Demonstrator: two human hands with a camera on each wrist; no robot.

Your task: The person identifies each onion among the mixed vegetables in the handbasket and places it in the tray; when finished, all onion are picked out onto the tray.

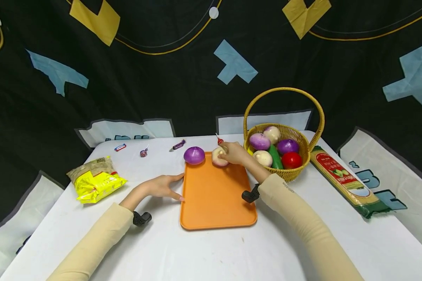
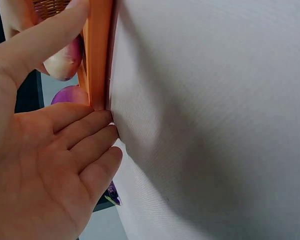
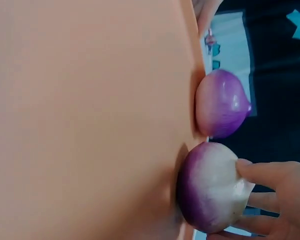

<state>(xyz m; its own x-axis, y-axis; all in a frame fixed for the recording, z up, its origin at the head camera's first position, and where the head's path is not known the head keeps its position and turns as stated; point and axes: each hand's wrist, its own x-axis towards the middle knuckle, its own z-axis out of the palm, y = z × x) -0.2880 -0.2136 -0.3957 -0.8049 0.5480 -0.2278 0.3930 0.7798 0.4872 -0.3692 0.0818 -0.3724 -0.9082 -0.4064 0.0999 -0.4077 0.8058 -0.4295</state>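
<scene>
An orange tray lies flat on the white table. My right hand pinches a white-and-purple onion at the tray's far edge, thumb and fingertips on its pale end. Left of it, a purple onion rests by the tray's far left corner; whether it touches the rim I cannot tell. My left hand is beside the tray's left side, thumb and fingers spread. In the left wrist view, straight fingers touch the tray's rim, and nothing lies in the palm.
A handled wicker basket of vegetables stands behind the right arm. Right of it lies a long green-and-gold packet. A yellow bag is at far left. A purple-wrapped candy, lollipop and small wrapped sweet lie at the back.
</scene>
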